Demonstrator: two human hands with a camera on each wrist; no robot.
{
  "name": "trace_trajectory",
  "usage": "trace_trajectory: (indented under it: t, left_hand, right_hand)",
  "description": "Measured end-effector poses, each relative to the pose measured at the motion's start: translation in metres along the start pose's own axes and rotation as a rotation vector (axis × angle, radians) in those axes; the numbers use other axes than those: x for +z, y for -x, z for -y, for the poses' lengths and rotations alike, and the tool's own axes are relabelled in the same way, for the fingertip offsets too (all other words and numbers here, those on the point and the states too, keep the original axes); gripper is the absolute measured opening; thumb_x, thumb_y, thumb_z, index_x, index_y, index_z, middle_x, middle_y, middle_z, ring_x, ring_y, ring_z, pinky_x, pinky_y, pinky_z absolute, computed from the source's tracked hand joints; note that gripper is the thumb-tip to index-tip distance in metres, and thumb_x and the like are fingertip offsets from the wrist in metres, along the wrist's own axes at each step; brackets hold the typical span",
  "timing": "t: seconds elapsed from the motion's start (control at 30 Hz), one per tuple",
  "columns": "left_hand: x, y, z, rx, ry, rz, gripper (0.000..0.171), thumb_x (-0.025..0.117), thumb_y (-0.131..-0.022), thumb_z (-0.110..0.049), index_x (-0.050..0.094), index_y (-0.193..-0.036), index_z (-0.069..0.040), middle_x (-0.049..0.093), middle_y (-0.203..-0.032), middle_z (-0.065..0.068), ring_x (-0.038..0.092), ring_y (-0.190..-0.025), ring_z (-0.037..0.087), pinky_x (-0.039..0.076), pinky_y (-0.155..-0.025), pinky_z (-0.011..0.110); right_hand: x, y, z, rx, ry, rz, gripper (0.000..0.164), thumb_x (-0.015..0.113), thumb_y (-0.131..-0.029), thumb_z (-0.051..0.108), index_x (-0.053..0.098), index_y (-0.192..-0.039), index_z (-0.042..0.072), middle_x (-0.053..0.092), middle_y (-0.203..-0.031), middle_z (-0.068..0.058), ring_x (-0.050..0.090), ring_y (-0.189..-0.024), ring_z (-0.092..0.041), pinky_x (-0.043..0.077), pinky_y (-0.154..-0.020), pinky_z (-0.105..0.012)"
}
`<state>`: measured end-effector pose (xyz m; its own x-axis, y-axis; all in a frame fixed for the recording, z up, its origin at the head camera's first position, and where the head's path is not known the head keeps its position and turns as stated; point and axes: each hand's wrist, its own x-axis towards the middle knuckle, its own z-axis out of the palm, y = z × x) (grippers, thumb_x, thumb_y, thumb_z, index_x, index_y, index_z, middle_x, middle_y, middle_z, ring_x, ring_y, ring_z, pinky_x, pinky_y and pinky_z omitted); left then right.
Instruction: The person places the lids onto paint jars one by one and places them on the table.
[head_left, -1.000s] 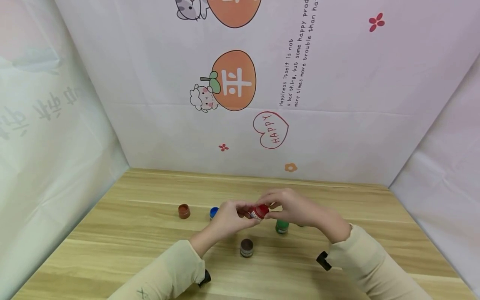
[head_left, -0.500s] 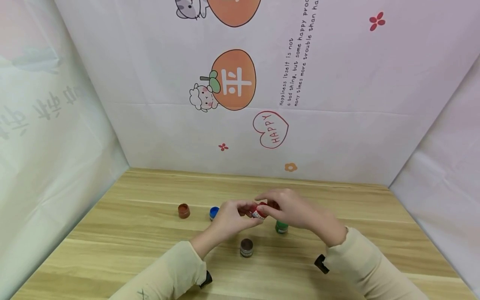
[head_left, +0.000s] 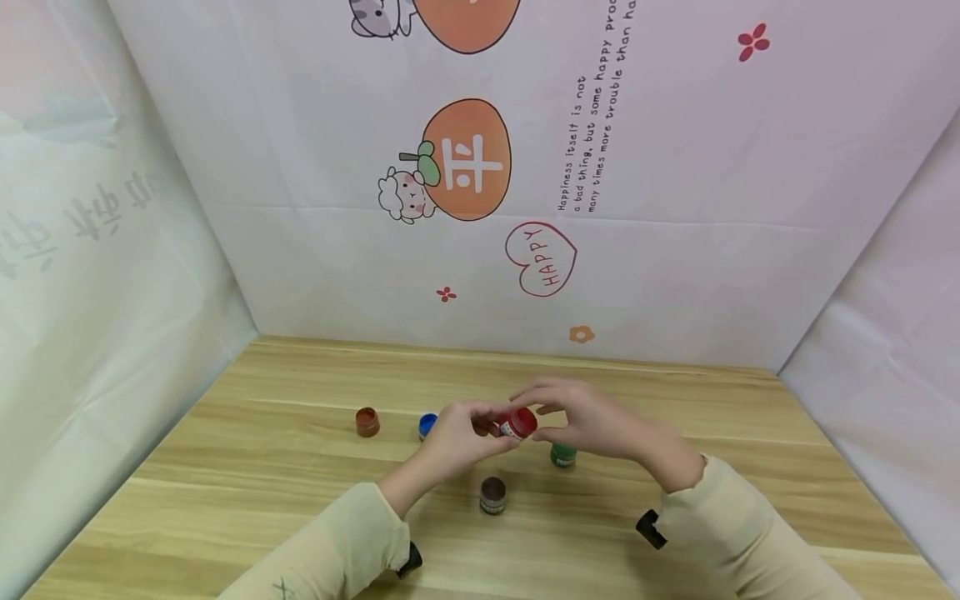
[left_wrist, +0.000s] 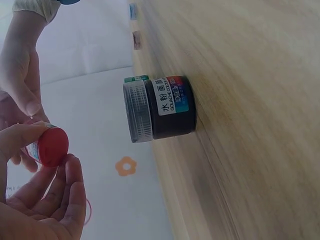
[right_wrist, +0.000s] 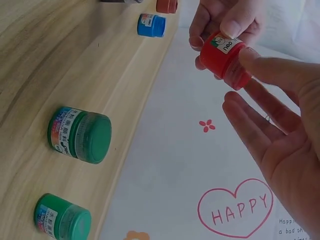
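A small red paint jar (head_left: 518, 423) is held up off the table, tilted with its lid toward the right hand. My left hand (head_left: 459, 437) grips it around the body between thumb and fingers. My right hand (head_left: 588, 417) is at the lid end, its fingers spread loosely. In the right wrist view, the right thumb overlaps the clear lid (right_wrist: 236, 73), while other fingertips stand apart from it. The jar's red base (left_wrist: 53, 147) faces the left wrist camera. Below the hands stands a dark brown jar (head_left: 492, 495) labelled as gouache, with its lid on.
On the wooden table (head_left: 247, 492), a reddish-brown jar (head_left: 367, 422) and a blue jar (head_left: 427, 426) stand to the left. Two green jars stand to the right, a darker one (right_wrist: 80, 134) and a lighter one (right_wrist: 62, 217). A printed white backdrop (head_left: 337, 275) rises behind.
Half a second ago the right thumb lay across the red jar's lid; now the right hand has turned back and its fingers have spread, showing more of the lid. The left hand stays nearly still.
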<state>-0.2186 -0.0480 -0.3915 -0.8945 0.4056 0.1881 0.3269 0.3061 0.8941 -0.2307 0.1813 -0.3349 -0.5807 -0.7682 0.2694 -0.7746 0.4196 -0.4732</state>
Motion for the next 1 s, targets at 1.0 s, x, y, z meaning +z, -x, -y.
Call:
trace_trajectory:
  t: [1.0]
  left_hand:
    - [0.005, 0.001, -0.009, -0.013, -0.015, -0.032, 0.032, 0.083, -0.088, -0.020, 0.076, -0.115, -0.005, 0.073, -0.092, -0.002, 0.065, -0.082, 0.010, 0.054, -0.071, 0.025]
  right_hand:
    - [0.005, 0.001, 0.004, 0.137, -0.021, -0.075, 0.042, 0.076, -0.096, 0.019, 0.065, -0.133, 0.003, 0.070, -0.120, -0.007, 0.068, -0.101, -0.022, 0.058, -0.081, -0.031]
